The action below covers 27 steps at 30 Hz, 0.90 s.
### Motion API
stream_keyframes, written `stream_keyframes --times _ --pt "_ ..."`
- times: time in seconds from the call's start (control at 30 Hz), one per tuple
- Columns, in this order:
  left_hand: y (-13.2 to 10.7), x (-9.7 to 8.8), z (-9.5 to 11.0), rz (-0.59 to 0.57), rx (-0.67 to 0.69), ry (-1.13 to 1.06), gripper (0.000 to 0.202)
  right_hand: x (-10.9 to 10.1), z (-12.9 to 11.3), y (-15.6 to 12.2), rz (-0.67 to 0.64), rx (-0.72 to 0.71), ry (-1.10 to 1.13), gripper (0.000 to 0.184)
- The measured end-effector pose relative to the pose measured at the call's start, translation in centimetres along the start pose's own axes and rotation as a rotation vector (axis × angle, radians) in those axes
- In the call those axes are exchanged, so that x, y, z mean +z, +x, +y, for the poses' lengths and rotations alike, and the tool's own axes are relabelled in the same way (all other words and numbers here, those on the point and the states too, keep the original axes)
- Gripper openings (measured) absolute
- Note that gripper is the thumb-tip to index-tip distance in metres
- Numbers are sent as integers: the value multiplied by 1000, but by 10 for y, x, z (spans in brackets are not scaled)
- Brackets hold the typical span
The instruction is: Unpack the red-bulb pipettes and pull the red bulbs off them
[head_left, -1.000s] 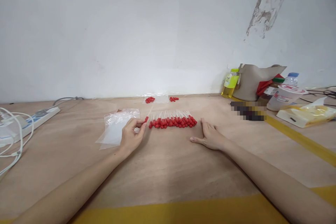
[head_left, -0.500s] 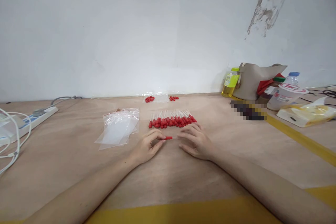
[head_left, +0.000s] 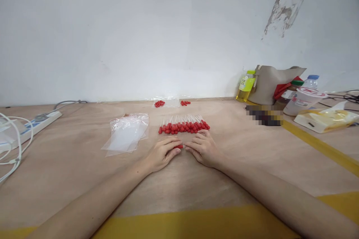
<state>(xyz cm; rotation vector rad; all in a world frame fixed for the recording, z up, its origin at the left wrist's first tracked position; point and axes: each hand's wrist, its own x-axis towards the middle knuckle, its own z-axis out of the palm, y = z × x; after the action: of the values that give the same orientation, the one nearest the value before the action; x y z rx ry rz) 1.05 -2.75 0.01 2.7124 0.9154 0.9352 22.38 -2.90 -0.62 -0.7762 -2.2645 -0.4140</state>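
Observation:
Between my two hands lies a red-tipped clear stick (head_left: 180,146), held level just above or on the table. My left hand (head_left: 163,154) pinches its red end between thumb and fingers. At the clear end, my right hand (head_left: 204,150) has its thumb and fingertips closed around the stick, hiding most of that part. Just beyond my hands, a row of similar red-tipped clear sticks (head_left: 183,127) is bunched together, red ends toward me. Further back, small red pieces (head_left: 159,103) rest on clear plastic, with a second little cluster of red pieces (head_left: 185,103) to their right.
Clear zip bags (head_left: 127,134) are stacked left of my hands. A power strip (head_left: 42,124) with white cables is at far left. On the right stand a yellow-green bottle (head_left: 246,86), a grey bag (head_left: 267,84), a lidded cup (head_left: 304,101) and a tissue pack (head_left: 325,121).
My right hand has moved left, closer to my left hand, and its fingers have closed in. Less of the stick shows between the hands. My left fingers have flattened over the red end.

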Motion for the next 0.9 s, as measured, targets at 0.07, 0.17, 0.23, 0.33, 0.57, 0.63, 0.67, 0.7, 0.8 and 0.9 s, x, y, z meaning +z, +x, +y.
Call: stream_keyframes --times 0.07,0.17,0.23,0.33,0.57,0.63,0.67,0.7,0.8,0.9 --pt "1 1 -1 -8 5 5 25 -1 -1 1 8 -21 -6 19" --pt "2 1 1 -26 6 19 20 0 -2 1 11 -42 -6 19" --pt "3 1 4 -30 -9 50 19 1 -2 1 25 -51 -3 18" --pt "3 0 5 -33 -17 77 21 2 -2 1 44 -59 -2 18" --pt "-17 -24 -20 36 -179 91 23 -14 20 -17 23 118 19 21" --pt "-20 -28 -23 74 -201 85 23 -15 22 -20 -4 141 31 22" --pt "-20 -28 -23 98 -208 79 23 -14 21 -20 -21 143 37 22" --pt "-20 -28 -22 124 -215 76 23 -12 19 -19 -37 151 39 22" --pt "-17 -25 -19 199 -263 107 25 -6 10 -12 -69 198 24 24" --pt "-16 -28 -24 237 -338 188 29 -4 7 -8 -78 230 25 28"
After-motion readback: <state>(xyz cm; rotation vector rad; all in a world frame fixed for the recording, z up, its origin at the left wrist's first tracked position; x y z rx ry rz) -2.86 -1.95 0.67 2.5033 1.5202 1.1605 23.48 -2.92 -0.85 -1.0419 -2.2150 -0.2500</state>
